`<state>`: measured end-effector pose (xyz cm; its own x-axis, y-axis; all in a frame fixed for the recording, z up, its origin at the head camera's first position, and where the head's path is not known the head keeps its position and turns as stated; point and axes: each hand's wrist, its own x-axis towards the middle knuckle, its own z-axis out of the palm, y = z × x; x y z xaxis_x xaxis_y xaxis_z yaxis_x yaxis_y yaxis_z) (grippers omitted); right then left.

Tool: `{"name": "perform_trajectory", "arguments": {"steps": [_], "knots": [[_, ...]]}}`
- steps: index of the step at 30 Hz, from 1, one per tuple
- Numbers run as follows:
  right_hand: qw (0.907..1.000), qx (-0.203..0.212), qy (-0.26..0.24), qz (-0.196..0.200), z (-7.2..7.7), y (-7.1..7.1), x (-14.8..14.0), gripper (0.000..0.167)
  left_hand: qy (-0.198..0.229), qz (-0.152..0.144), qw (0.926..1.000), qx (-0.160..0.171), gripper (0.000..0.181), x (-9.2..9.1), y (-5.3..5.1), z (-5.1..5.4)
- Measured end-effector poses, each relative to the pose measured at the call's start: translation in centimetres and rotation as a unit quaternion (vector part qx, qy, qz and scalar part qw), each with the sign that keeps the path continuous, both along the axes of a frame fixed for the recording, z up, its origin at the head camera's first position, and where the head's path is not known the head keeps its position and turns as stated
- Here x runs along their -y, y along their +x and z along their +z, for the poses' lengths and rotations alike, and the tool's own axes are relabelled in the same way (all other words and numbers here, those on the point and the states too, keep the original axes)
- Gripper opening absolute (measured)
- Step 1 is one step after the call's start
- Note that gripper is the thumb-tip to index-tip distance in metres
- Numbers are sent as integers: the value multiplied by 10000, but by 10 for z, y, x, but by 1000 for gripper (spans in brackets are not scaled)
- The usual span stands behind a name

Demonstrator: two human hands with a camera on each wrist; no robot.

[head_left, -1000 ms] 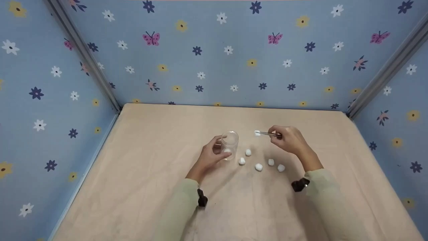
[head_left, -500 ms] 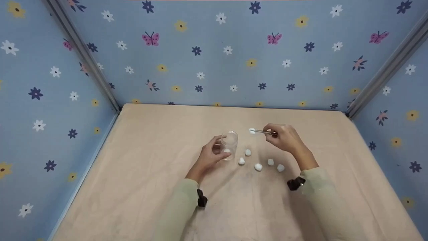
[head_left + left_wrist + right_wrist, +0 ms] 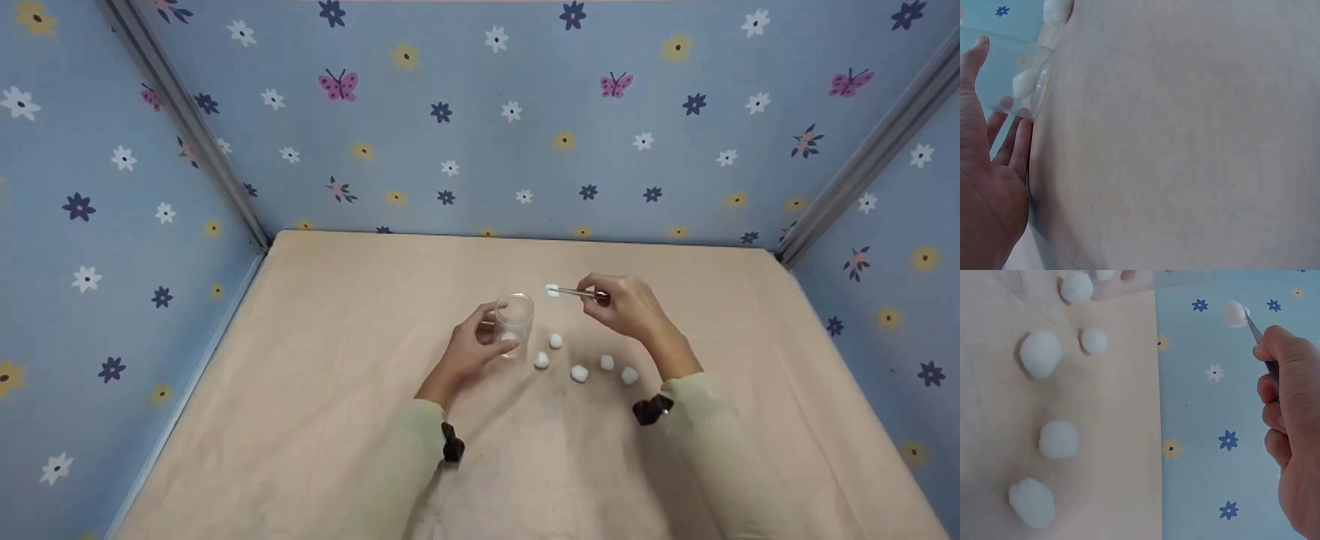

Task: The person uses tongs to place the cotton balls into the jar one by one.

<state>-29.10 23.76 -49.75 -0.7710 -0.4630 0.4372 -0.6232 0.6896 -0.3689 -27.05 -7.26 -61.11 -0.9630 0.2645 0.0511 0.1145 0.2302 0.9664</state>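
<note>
My left hand holds a clear plastic cup upright on the table, fingers behind it and thumb in front. Inside the cup, near its bottom, lies a white cotton ball. My right hand grips metal tweezers, whose tips pinch another cotton ball. That ball hangs in the air to the right of the cup's rim, apart from it. Several loose cotton balls lie on the table to the right of the cup.
A pale cloth covers the table. Blue panels printed with flowers and butterflies stand at the back and both sides, with grey posts at the corners. Dark wrist cameras sit on both sleeves.
The right hand has moved left and slightly away from me, bringing the tweezers and their cotton ball nearer the cup. The left hand, cup and loose cotton balls stay in place.
</note>
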Motion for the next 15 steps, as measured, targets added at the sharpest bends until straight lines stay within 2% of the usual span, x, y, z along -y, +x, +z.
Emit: {"name": "perform_trajectory", "arguments": {"steps": [15], "knots": [[9996,-51,-108,244,-1,0,22,12,36,107,9999,-74,70,-2,0,-1]]}}
